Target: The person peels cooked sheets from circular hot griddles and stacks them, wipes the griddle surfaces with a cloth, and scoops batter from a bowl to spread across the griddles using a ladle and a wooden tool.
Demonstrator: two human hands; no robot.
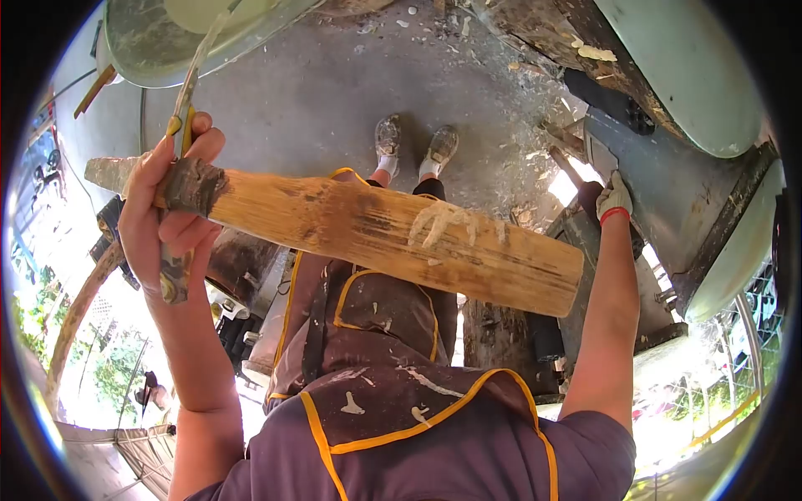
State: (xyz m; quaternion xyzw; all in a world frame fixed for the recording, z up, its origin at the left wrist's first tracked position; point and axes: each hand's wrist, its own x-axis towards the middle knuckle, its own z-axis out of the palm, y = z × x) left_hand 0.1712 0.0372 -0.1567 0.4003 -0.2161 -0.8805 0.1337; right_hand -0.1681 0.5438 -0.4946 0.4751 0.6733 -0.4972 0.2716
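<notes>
My left hand (177, 213) is closed around the narrow neck of a long wooden paddle (401, 230), where a dark rough band wraps the wood. The paddle's broad blade reaches right across my body, with pale smears on its face. In the same hand is a thin long tool (185, 96) with yellow on it, upright, its upper end at the basin (225, 63). Its kind does not show clearly. My right hand (614, 200), with a red band at the wrist, is closed at a dark handle (590, 197) beside a metal housing (668, 200).
Pale green rounded vessels (693, 67) stand at the upper right. Rough timber (576, 37) with pale residue lies along them. My shoes (440, 146) stand on a spattered grey floor (292, 108). A stained apron (376, 401) covers my front. Wire mesh (743, 351) shows at the right.
</notes>
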